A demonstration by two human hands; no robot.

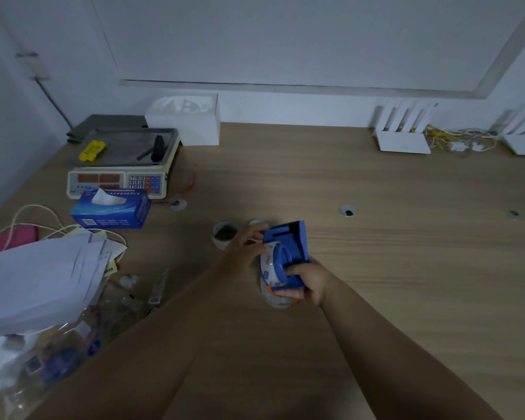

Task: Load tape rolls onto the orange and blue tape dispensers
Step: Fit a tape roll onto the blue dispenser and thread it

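My right hand (308, 278) grips the handle end of the blue tape dispenser (288, 247), held above the middle of the wooden table (376, 268). A white printed tape roll (269, 268) sits on the dispenser's left side. My left hand (244, 244) pinches at that roll's upper edge beside the dispenser. Under the blue dispenser lies the orange dispenser (281, 300), mostly hidden, with only orange bits and a clear roll showing. A loose tape roll (224, 234) stands on the table left of my left hand; another roll (258, 222) peeks out behind my fingers.
A blue tissue box (111, 209) and a weighing scale (122, 165) stand at the back left. White papers (40, 277) and plastic bags (43, 365) crowd the left edge. White routers (402, 131) and cables sit at the back right.
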